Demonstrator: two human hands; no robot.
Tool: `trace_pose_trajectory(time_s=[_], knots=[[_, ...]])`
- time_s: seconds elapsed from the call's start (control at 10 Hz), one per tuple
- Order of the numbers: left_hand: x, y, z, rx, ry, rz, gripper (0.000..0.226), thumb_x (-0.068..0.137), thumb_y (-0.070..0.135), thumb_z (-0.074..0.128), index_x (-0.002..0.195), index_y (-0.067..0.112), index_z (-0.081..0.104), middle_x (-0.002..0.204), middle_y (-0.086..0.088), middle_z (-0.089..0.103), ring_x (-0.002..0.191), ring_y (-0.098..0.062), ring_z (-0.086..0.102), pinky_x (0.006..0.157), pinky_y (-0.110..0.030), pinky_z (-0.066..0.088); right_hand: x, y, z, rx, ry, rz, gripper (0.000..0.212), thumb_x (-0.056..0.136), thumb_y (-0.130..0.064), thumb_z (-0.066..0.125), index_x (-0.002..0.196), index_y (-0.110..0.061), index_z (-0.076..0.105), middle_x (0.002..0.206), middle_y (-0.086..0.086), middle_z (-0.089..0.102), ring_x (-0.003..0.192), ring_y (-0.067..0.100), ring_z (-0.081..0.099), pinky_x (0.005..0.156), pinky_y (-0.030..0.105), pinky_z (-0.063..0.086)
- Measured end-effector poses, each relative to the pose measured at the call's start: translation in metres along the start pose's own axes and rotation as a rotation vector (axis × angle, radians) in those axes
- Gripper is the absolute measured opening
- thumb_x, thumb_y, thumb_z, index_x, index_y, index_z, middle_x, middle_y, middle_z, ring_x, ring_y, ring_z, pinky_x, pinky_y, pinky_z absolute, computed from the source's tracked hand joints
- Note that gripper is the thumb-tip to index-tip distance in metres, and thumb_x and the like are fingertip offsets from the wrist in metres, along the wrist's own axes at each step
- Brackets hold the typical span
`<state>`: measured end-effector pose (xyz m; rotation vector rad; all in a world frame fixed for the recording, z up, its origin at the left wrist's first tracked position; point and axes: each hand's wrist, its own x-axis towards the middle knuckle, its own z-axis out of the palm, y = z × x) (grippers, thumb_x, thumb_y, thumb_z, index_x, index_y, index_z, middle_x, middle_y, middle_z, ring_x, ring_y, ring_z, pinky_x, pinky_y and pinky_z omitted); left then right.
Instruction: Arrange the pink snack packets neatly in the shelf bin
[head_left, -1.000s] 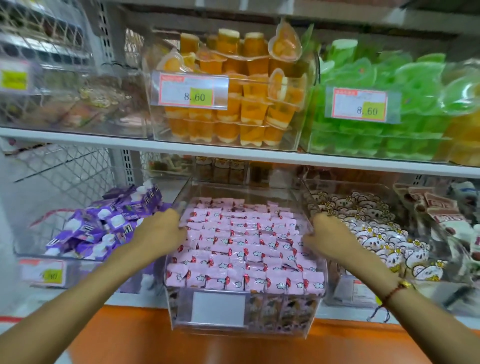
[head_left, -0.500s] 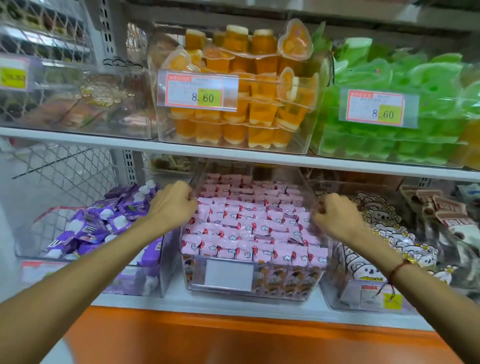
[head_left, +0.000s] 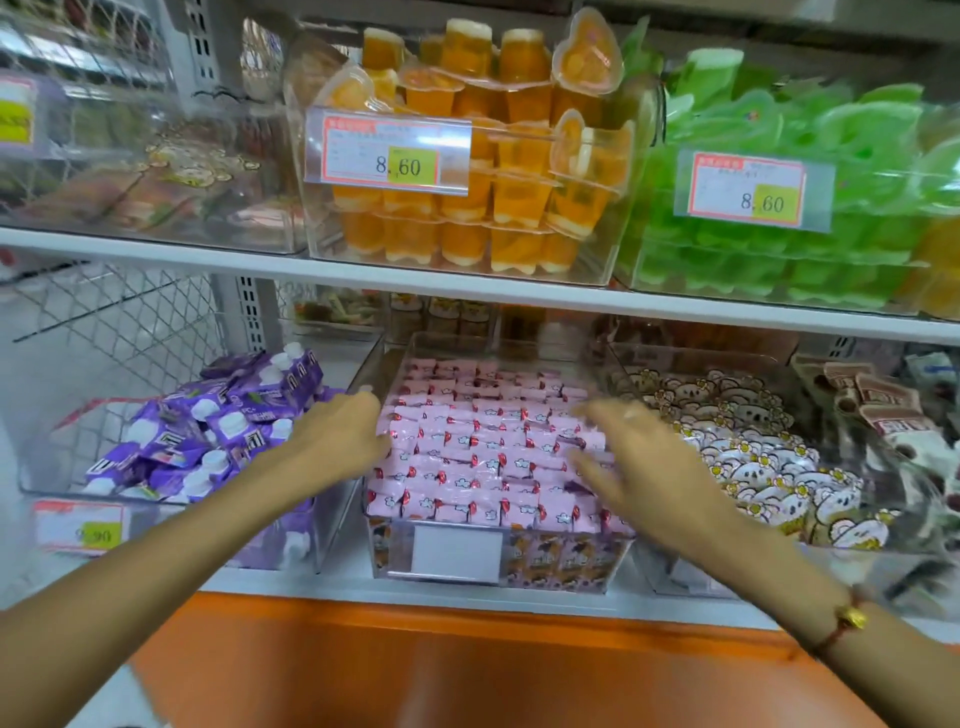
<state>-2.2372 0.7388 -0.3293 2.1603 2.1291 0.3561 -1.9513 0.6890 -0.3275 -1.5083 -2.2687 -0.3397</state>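
right hand (head_left: 641, 467) | uncurled, now spread over pink packets (head_left: 483, 457)

Both forearms reaching forward and inward from lower corners of view, bare. Left hand (head_left: 340, 441) knuckles up, fingers bent downward, tips out of sight; whether holding anything not discernible. Right hand (head_left: 641, 462) motion-blurred, palm down, fingers (head_left: 597, 413) spread and extended toward the left. Thin red cord bracelet (head_left: 844, 621) with small gold charm on right wrist. Hands apart, roughly level with each other.
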Motion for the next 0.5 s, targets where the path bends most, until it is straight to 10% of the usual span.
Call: trace_pose_trajectory(time_s=[0.2, 0.5], knots=[[-0.028, -0.003, 0.013, -0.196, 0.112, 0.019, 0.016, 0.096, 0.022, 0.045, 0.088, 0.009, 0.051, 0.098, -0.02, 0.066, 0.096, -0.04, 0.059, 0.076, -0.041, 0.046, -0.031, -0.004, 0.021, -0.164, -0.292, -0.153, 0.075, 0.089, -0.064, 0.002, 0.149, -0.025, 0.023, 0.142, -0.001, 0.045, 0.125, 0.018, 0.044, 0.105, 0.031, 0.034], [-0.047, -0.002, 0.006, -0.252, 0.21, 0.002, 0.037, 0.095, 0.046, 0.04, 0.123, 0.025, 0.053, 0.119, -0.001, 0.066, 0.107, -0.029, 0.061, 0.088, -0.042, 0.049, -0.038, -0.01, 0.0, 0.069, -0.12, -0.075, 0.068, 0.09, -0.066, 0.02, 0.146, -0.028, 0.028, 0.147, -0.007, 0.038, 0.134, 0.009, 0.033, 0.107, 0.022, 0.029]])
